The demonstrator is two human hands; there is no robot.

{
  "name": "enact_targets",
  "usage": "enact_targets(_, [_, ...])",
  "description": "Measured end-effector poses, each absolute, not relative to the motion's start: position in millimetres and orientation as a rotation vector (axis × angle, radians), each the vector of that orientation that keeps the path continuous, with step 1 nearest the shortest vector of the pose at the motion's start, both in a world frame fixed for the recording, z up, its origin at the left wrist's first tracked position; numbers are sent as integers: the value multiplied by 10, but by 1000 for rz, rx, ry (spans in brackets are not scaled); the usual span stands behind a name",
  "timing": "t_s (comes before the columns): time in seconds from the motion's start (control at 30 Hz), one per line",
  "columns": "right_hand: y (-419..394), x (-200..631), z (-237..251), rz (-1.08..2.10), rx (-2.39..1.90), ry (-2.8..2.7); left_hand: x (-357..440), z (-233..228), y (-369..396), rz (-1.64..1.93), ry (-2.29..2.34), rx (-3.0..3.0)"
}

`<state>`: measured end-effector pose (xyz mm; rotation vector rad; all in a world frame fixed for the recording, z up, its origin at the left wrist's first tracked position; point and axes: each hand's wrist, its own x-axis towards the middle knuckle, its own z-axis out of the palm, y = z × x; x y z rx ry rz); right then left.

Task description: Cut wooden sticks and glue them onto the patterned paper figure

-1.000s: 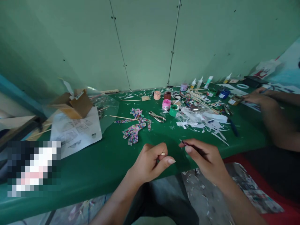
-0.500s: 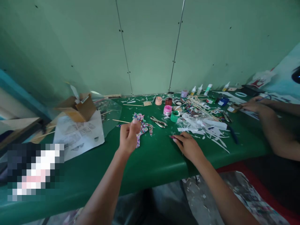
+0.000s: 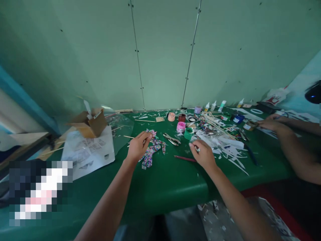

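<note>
Open cardboard box (image 3: pixel 87 126) sits on printed sheet (image 3: pixel 99 145), probably weighting it, toward left end of bench (image 3: pixel 163 187). Your left hand (image 3: pixel 139 146): fingers curled at upper part of figure (image 3: pixel 147 159), can't tell what they grip; speckled, angular body lies flat between front and back edges. Shiny metal pliers (image 3: pixel 172 139), slim dark-red stick (image 3: pixel 184 158), likely there for easy reach. Your right hand (image 3: pixel 204 154): fingers curled beside stick, hold unclear, near thin white paper strips (image 3: pixel 232 149).

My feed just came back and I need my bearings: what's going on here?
The person's left hand is at the multicoloured figure; the right hand is curled beside a reddish stick lying on the green table. Whether either hand grips anything is unclear. The pliers lie between them, farther back. Another person's hands show at the picture's right.
</note>
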<state>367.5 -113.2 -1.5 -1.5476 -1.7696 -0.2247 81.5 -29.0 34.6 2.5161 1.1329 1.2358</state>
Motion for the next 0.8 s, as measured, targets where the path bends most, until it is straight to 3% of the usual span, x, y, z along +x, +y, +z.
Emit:
enact_targets(0.13, [-796,4133,82,-197,-1864,-1363,837,259,-321,1201,1228,2528])
enact_targets(0.43, [59,4679,149,21,-2407,-1554,851,158,-271,1144,1263,2465])
enact_targets(0.8, [218,5655,495,-82,-2502,-1388,849,192,-300,1227,1225,2363])
